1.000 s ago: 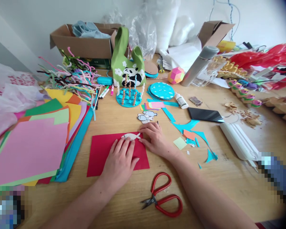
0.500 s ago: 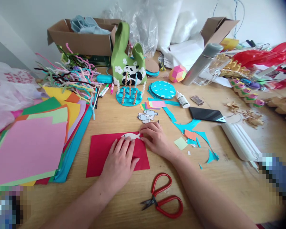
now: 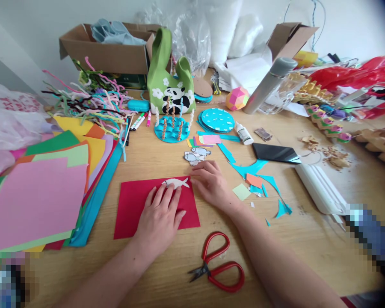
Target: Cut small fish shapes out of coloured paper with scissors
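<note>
A sheet of red paper point(image 3: 128, 209) lies on the wooden table, with a white fish cutout point(image 3: 179, 182) along its top edge. My left hand point(image 3: 160, 214) rests flat on the sheet, fingers stretched out, the fingertips on the lower edge of the fish. By the sheet's top right corner is my right hand point(image 3: 213, 184), its fingers loosely bent and apart, close to the fish's tail. Several grey fish cutouts point(image 3: 196, 156) lie just beyond it. Red-handled scissors point(image 3: 216, 265) lie slightly open on the table below the sheet.
A stack of coloured paper point(image 3: 41, 201) covers the left side. Blue paper scraps point(image 3: 250, 169), a glue bottle point(image 3: 244, 133), a black phone point(image 3: 276, 153) and a white case point(image 3: 321, 188) lie to the right. Behind stand a green panda bag point(image 3: 171, 85) and a grey flask point(image 3: 269, 85).
My right hand has moved slightly off the fish's tail, towards the right, and the tail now shows fully. My left hand stays on the red sheet. The view has shifted a little.
</note>
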Motion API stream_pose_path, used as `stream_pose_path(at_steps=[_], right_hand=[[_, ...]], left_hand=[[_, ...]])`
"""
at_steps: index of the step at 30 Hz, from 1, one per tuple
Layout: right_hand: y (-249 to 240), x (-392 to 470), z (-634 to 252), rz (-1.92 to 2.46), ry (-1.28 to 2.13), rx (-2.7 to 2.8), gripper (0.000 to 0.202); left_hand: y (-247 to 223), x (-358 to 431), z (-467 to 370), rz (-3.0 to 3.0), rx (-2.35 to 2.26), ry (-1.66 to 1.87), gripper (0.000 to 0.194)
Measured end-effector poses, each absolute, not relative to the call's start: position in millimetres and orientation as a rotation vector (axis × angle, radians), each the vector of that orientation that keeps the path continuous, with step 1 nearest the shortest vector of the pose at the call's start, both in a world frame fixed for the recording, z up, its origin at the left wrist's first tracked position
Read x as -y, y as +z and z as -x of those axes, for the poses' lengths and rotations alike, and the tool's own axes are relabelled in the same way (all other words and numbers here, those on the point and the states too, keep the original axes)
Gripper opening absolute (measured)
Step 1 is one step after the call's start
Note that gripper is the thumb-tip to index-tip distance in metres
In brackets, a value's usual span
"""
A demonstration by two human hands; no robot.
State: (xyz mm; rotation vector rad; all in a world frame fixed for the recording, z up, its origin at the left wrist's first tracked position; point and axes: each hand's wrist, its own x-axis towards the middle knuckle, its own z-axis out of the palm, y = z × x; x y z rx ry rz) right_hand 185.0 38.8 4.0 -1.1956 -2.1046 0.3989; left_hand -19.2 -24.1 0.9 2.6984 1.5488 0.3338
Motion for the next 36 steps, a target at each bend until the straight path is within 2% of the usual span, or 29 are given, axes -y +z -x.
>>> stream_pose_path(at_steps=[36], right_hand=[[8.8,-36.3,-181.1,1.282,0.409,2.221,0.023]], left_hand=[[2.0,24.2,20.3,-2.733,-1.51,0.311,0.051]])
